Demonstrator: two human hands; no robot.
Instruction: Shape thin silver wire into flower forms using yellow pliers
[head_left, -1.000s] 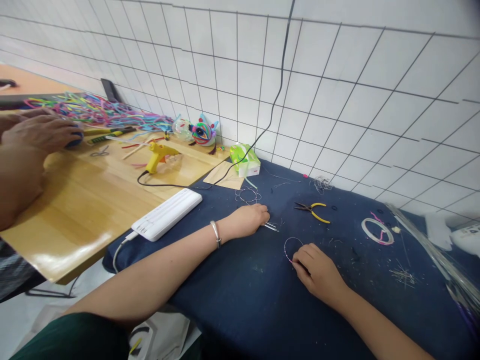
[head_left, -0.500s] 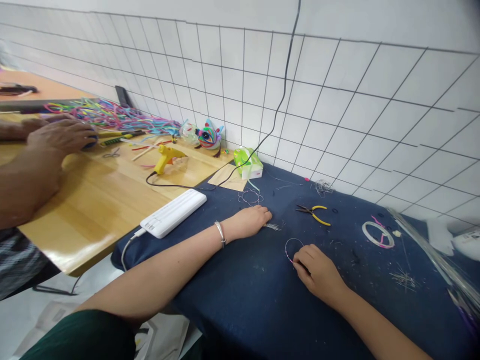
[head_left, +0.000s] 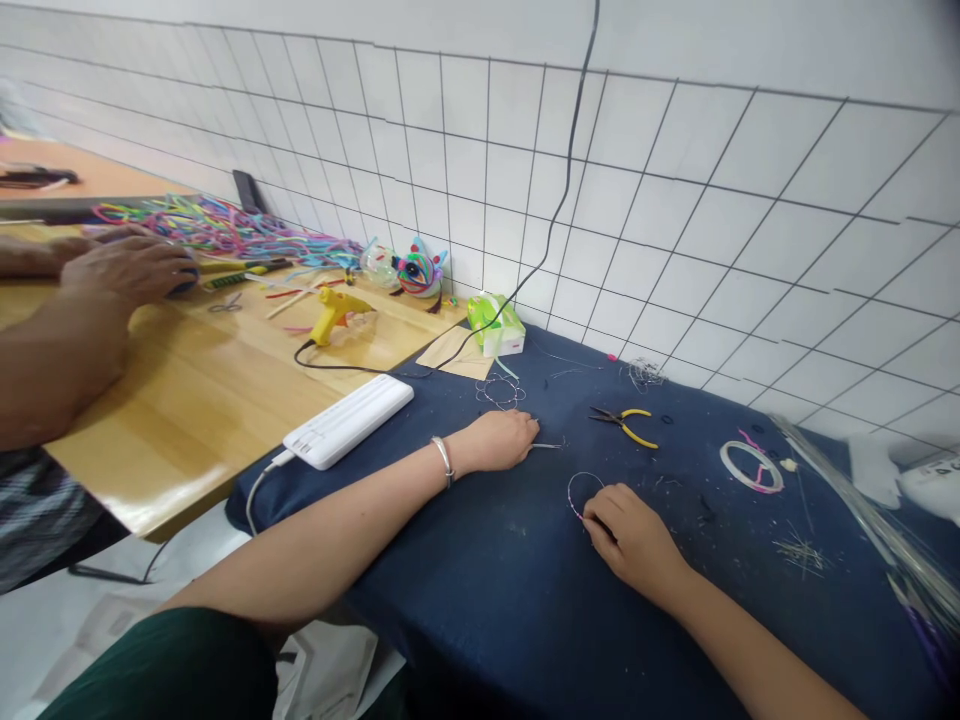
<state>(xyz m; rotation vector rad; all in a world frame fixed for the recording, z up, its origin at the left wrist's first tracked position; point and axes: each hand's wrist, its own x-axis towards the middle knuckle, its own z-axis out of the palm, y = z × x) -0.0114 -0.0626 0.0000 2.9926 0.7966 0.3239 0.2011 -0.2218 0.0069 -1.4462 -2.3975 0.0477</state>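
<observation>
My left hand (head_left: 501, 440) rests on the dark blue cloth (head_left: 480, 560), fingers together over a small bunch of thin wires (head_left: 547, 446) whose ends stick out to the right. Just behind it lies a flower-shaped wire piece (head_left: 500, 391). To the right, my right hand (head_left: 630, 528) is closed on a thin wire ring (head_left: 583, 492) with small pink beads along its left side. The ring's right part is hidden by the fingers. Yellow-handled pliers (head_left: 625, 425) lie behind my right hand.
A white power bank (head_left: 349, 422) with a cable lies left. On the wooden table (head_left: 195, 400) are a yellow glue gun (head_left: 334, 315), colourful strips (head_left: 225, 228) and another person's hands (head_left: 127, 270). A tape roll (head_left: 751, 468), scattered wires (head_left: 801, 553) and long clear strands (head_left: 855, 500) lie right.
The wire ends by my left hand now lie closer together, in a narrower bunch. My right hand still holds the ring, almost unmoved. The view has shifted slightly.
</observation>
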